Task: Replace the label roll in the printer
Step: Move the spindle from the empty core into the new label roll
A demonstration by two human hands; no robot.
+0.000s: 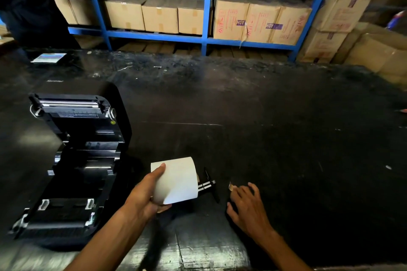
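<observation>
We see the printer with its lid fully open and its roll bay empty, so the loading is not done yet. Our left hand grips the white label roll, already on its black spindle, just beside the printer. Our right hand rests with spread fingers on the dark table, holding nothing that we can see.

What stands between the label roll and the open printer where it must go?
Nothing visible does. The left hand holds the roll just right of the printer, whose lid is up. Only bare table lies between them. A black spindle sticks out of the roll's far end, away from the printer.
</observation>
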